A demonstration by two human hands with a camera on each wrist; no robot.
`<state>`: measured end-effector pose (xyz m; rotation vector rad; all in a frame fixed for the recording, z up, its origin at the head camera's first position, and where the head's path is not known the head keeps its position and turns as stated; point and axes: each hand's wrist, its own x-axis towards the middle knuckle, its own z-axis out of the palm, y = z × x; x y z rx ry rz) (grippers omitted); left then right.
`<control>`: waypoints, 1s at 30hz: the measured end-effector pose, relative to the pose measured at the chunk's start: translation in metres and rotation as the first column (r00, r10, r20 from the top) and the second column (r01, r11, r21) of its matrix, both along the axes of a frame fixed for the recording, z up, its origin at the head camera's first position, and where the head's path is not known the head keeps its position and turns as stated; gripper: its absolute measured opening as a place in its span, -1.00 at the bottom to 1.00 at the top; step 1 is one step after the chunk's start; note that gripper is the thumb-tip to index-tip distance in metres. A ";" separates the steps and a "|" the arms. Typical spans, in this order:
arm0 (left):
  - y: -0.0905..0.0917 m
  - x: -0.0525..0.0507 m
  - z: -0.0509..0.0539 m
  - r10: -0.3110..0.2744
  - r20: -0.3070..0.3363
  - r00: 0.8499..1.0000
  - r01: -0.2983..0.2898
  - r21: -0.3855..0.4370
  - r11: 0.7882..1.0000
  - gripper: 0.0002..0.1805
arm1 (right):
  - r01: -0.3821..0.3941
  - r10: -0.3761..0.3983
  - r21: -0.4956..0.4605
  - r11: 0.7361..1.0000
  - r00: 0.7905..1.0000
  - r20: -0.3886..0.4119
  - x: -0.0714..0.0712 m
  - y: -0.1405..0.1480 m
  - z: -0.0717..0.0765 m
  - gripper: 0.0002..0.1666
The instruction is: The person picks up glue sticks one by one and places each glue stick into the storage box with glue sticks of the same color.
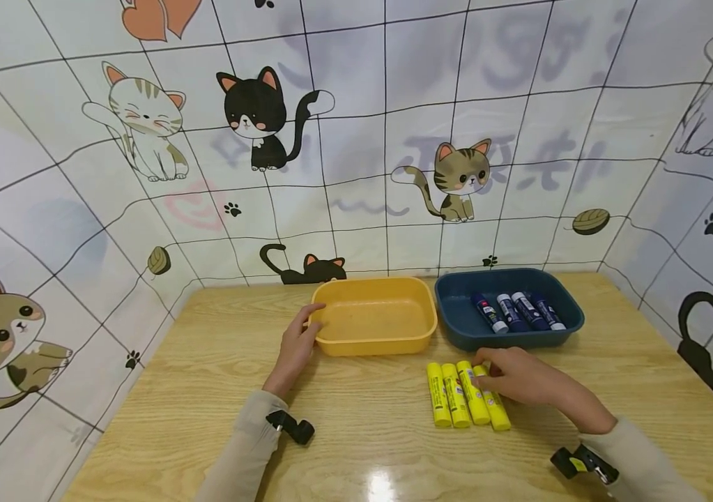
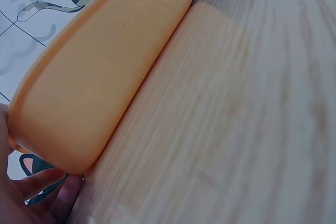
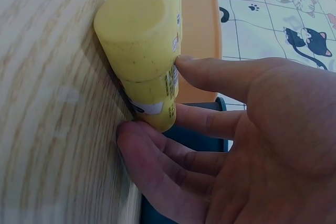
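Note:
In the head view, my left hand (image 1: 296, 348) holds the left end of a yellow plastic bin (image 1: 371, 346), its fingers at the rim. In the left wrist view, fingers (image 2: 65, 195) bend round the bin's lower corner. Several yellow glue sticks lie side by side on the table in front of the bins. My right hand (image 1: 516, 375) pinches the rightmost glue stick (image 1: 499, 411), which lies slightly slanted. In the right wrist view, the thumb (image 3: 210, 74) meets one side of the stick and the curled fingers (image 3: 152, 156) are around its far end.
Right of the yellow bin stands a dark blue bin (image 1: 456, 338), close against it. Several dark blue and white glue sticks (image 1: 522, 312) lie inside. Wood-grain table (image 1: 356, 446) spreads beneath everything; a cat-print sheet (image 1: 356, 160) hangs behind and at both sides.

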<state>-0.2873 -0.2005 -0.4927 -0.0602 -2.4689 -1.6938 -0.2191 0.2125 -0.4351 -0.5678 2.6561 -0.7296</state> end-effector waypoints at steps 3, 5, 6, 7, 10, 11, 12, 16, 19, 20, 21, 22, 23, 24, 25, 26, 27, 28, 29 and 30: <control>0.000 -0.001 0.001 0.001 -0.001 1.000 -0.001 0.003 1.000 -0.58 | 0.000 0.000 0.000 1.000 1.000 0.001 -0.001 0.000 0.000 -0.55; 0.000 -0.002 0.001 -0.002 -0.007 1.000 0.002 0.003 1.000 -0.57 | 0.003 -0.003 0.000 1.000 1.000 0.002 -0.001 0.000 0.000 -0.55; 0.000 -0.002 0.000 -0.002 -0.010 1.000 0.002 0.001 1.000 -0.58 | 0.004 -0.004 0.002 1.000 1.000 0.002 -0.001 0.000 0.000 -0.55; 0.000 -0.003 0.000 -0.004 -0.012 1.000 0.004 0.000 1.000 -0.57 | 0.006 -0.006 0.003 1.000 1.000 0.003 -0.001 0.000 0.000 -0.55; 0.000 -0.003 0.000 -0.009 -0.015 1.000 0.009 0.000 1.000 -0.57 | 0.011 -0.011 0.007 1.000 1.000 0.004 -0.001 0.001 -0.001 -0.56; 0.000 -0.003 0.000 -0.010 -0.015 1.000 0.010 0.000 1.000 -0.57 | 0.013 -0.013 0.006 1.000 1.000 0.005 -0.001 0.001 -0.001 -0.56; 0.001 -0.003 0.000 -0.011 -0.017 1.000 0.011 -0.002 1.000 -0.57 | 0.014 -0.014 0.005 1.000 1.000 0.005 -0.001 0.001 -0.001 -0.56; 0.002 -0.002 0.001 -0.004 -0.018 1.000 0.004 -0.012 1.000 -0.57 | 0.008 -0.008 0.002 1.000 1.000 0.001 -0.001 0.001 -0.002 -0.55; 0.002 -0.002 0.001 0.004 -0.020 1.000 -0.005 -0.022 1.000 -0.58 | 0.005 -0.005 0.000 1.000 1.000 0.004 -0.001 0.001 -0.001 -0.54; 0.002 -0.001 0.001 0.005 -0.019 1.000 -0.006 -0.021 1.000 -0.59 | 0.004 -0.004 0.001 1.000 1.000 0.004 -0.001 0.001 -0.001 -0.54; 0.001 -0.001 0.000 0.007 -0.020 1.000 -0.008 -0.025 1.000 -0.58 | 0.001 -0.001 0.001 1.000 1.000 0.003 -0.001 0.001 -0.001 -0.54; 0.001 -0.001 0.000 0.008 -0.019 1.000 -0.008 -0.025 1.000 -0.58 | 0.001 -0.001 -0.002 1.000 1.000 0.004 -0.001 0.001 -0.001 -0.54; 0.001 -0.001 0.000 0.008 -0.018 1.000 -0.008 -0.022 1.000 -0.58 | 0.002 -0.001 -0.005 1.000 1.000 0.005 -0.001 0.001 -0.001 -0.55; 0.001 -0.001 0.000 0.009 -0.014 1.000 -0.010 -0.020 1.000 -0.59 | 0.001 -0.001 -0.007 1.000 1.000 0.006 -0.001 0.001 -0.001 -0.55; 0.001 -0.001 -0.001 0.008 -0.014 1.000 -0.008 -0.022 1.000 -0.58 | -0.003 0.003 -0.008 1.000 1.000 0.004 -0.001 0.001 -0.001 -0.56; 0.001 0.000 0.000 0.009 -0.012 1.000 -0.009 -0.023 1.000 -0.58 | -0.002 0.002 -0.009 1.000 1.000 0.005 -0.001 0.001 -0.001 -0.56; 0.001 0.000 0.000 0.009 -0.011 1.000 -0.010 -0.026 1.000 -0.58 | -0.001 0.001 -0.011 1.000 1.000 0.006 0.000 0.000 -0.001 -0.56; 0.001 0.000 0.000 0.010 -0.007 1.000 -0.010 -0.024 1.000 -0.58 | 0.002 -0.002 -0.012 1.000 1.000 0.008 0.000 0.000 -0.001 -0.56; 0.001 0.000 0.000 0.009 -0.007 1.000 -0.010 -0.027 1.000 -0.57 | 0.004 -0.004 -0.013 1.000 1.000 0.010 0.000 0.000 -0.002 -0.56; 0.001 0.001 0.001 0.009 -0.007 1.000 -0.009 -0.029 1.000 -0.57 | 0.006 -0.006 -0.013 1.000 1.000 0.011 0.000 0.000 -0.002 -0.56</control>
